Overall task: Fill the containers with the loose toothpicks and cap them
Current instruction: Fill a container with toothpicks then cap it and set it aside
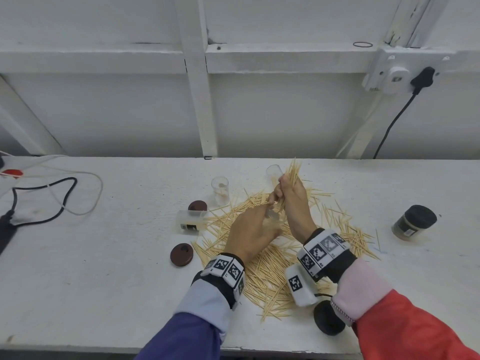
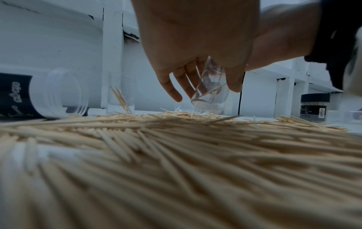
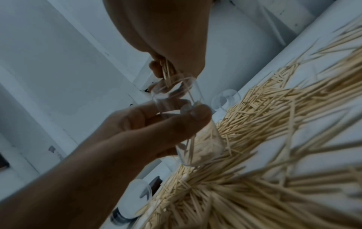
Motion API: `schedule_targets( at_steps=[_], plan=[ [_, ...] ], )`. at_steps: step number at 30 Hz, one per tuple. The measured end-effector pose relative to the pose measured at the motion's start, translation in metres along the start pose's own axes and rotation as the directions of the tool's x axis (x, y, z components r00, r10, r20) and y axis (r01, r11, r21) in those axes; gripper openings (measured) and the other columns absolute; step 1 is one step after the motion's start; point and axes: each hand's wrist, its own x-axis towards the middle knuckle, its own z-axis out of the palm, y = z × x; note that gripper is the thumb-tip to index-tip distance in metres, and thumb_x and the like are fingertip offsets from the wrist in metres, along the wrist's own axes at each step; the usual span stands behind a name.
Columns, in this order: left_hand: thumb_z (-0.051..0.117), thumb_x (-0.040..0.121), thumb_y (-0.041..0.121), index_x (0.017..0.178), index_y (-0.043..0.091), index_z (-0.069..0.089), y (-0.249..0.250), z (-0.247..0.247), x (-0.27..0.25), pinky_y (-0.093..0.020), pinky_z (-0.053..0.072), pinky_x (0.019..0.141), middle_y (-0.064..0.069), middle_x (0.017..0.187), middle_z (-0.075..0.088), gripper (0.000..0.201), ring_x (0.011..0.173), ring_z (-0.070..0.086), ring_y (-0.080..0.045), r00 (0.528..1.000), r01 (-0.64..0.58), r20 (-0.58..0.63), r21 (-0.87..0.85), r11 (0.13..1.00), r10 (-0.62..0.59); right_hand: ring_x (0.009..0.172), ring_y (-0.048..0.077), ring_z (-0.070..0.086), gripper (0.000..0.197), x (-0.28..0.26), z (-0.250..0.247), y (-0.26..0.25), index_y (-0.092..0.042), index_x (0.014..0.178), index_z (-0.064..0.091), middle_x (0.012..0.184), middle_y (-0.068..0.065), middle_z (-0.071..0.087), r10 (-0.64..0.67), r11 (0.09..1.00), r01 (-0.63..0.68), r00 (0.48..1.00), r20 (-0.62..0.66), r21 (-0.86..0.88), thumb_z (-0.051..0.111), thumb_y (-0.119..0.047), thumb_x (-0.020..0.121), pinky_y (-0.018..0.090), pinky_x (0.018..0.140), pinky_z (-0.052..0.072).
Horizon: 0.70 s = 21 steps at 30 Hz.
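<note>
1. Container [image 3: 188, 124]: clear, tilted, gripped in your left hand [image 1: 249, 231] above the loose toothpicks [image 1: 262, 276] on the table [image 1: 104, 268].
2. Your right hand [image 1: 291, 201] clenches a toothpick bundle [image 1: 292, 175], tips at the container's mouth.

I was working in what looked like a plain workshop or utility room rather than a home. The counter [image 1: 104, 268] in front of me was a rough, white-painted slab, scuffed and speckled. Behind it rose a wall [image 1: 104, 105] of white-painted panels braced by upright and slanted beams [image 1: 198, 100], the paint chipped in places. A surface-mounted socket box [image 1: 397, 74] sat on the framing at the right, with a black plug [image 1: 423, 76] and its cable hanging down to the counter. At the far left, black and white cables [image 1: 65, 193] lay looped on the counter beside something red [image 1: 11, 173] I could not make out.
</note>
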Motion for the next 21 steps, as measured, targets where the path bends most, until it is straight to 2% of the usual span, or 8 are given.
schedule_targets(
  at_steps=[2, 5, 9, 13, 15, 17, 19, 21],
  plan=[
    [0.064, 0.084, 0.047, 0.121, 0.019, 0.055, 0.001, 0.0, 0.0, -0.032, 0.044, 0.076, 0.003, 0.109, 0.062, 0.048, 0.1, 0.057, -0.017, 1.0, 0.003, 0.008, 0.011, 1.0, -0.003, 0.059, 0.018, 0.056, 0.027, -0.001, 0.001, 0.001, -0.015, 0.081, 0.045, 0.06, -0.003, 0.044, 0.008, 1.0, -0.008, 1.0, 0.016, 0.002, 0.039, -0.027, 0.105, 0.033, 0.064, 0.048],
    [0.064, 0.084, 0.051, 0.126, 0.017, 0.054, 0.001, -0.001, -0.001, -0.034, 0.048, 0.084, 0.003, 0.118, 0.063, 0.054, 0.106, 0.057, -0.017, 1.0, 0.024, -0.006, -0.014, 1.0, -0.024, 0.066, 0.02, 0.062, 0.028, -0.001, 0.0, 0.004, -0.009, 0.087, 0.049, 0.063, 0.002, 0.053, 0.005, 1.0, -0.005, 1.0, 0.022, -0.029, 0.038, -0.027, 0.105, 0.028, 0.066, 0.053],
    [0.06, 0.087, 0.057, 0.137, 0.021, 0.046, 0.0, -0.001, -0.003, -0.035, 0.049, 0.091, 0.005, 0.127, 0.059, 0.063, 0.115, 0.055, -0.013, 0.998, 0.013, -0.06, -0.045, 0.999, -0.016, 0.084, 0.015, 0.068, 0.047, -0.006, -0.003, 0.011, 0.01, 0.091, 0.062, 0.087, 0.017, 0.071, -0.03, 0.991, 0.032, 0.999, 0.02, -0.131, 0.038, -0.028, 0.105, 0.015, 0.077, 0.049],
    [0.059, 0.088, 0.057, 0.124, 0.02, 0.052, 0.006, -0.003, -0.004, -0.034, 0.05, 0.08, 0.007, 0.113, 0.061, 0.052, 0.101, 0.058, -0.011, 0.995, 0.037, -0.089, -0.042, 0.998, -0.04, 0.091, 0.001, 0.066, 0.037, -0.015, -0.002, 0.012, 0.002, 0.112, 0.059, 0.098, 0.003, 0.072, 0.0, 0.995, 0.01, 0.995, 0.096, -0.101, 0.038, -0.027, 0.105, 0.01, 0.073, 0.048],
    [0.059, 0.089, 0.054, 0.12, 0.02, 0.055, 0.011, -0.004, -0.004, -0.033, 0.049, 0.077, 0.007, 0.109, 0.062, 0.046, 0.098, 0.057, -0.012, 0.994, 0.043, -0.096, -0.044, 0.998, -0.047, 0.096, 0.001, 0.066, 0.031, -0.017, -0.003, 0.014, -0.002, 0.117, 0.053, 0.107, 0.003, 0.072, 0.017, 0.997, -0.007, 0.99, 0.139, -0.071, 0.042, -0.027, 0.104, 0.012, 0.074, 0.05],
    [0.059, 0.09, 0.053, 0.124, 0.02, 0.054, 0.011, -0.005, -0.004, -0.032, 0.049, 0.08, 0.006, 0.111, 0.063, 0.048, 0.101, 0.057, -0.012, 0.991, 0.046, -0.12, -0.032, 0.998, -0.05, 0.095, 0.002, 0.066, 0.021, -0.017, -0.005, 0.014, 0.0, 0.107, 0.052, 0.111, 0.006, 0.071, 0.027, 0.999, -0.02, 0.988, 0.153, -0.045, 0.048, -0.02, 0.101, 0.014, 0.074, 0.051],
    [0.059, 0.089, 0.055, 0.133, 0.021, 0.049, 0.007, -0.004, -0.004, -0.031, 0.048, 0.085, 0.007, 0.118, 0.061, 0.057, 0.107, 0.055, -0.011, 0.988, 0.041, -0.148, -0.005, 0.999, -0.041, 0.1, 0.01, 0.067, 0.009, -0.017, -0.008, 0.014, -0.007, 0.096, 0.051, 0.11, 0.009, 0.071, 0.02, 0.999, -0.016, 0.986, 0.163, -0.029, 0.052, -0.015, 0.099, 0.018, 0.078, 0.051],
    [0.061, 0.089, 0.054, 0.137, 0.02, 0.046, 0.004, -0.003, -0.004, -0.03, 0.045, 0.087, 0.006, 0.122, 0.06, 0.061, 0.112, 0.053, -0.012, 0.987, 0.038, -0.155, 0.011, 0.999, -0.036, 0.104, 0.017, 0.066, 0.007, -0.016, -0.01, 0.016, -0.011, 0.092, 0.051, 0.108, 0.01, 0.071, 0.016, 1.0, -0.013, 0.987, 0.158, -0.023, 0.053, -0.015, 0.098, 0.024, 0.085, 0.05]
  ],
)
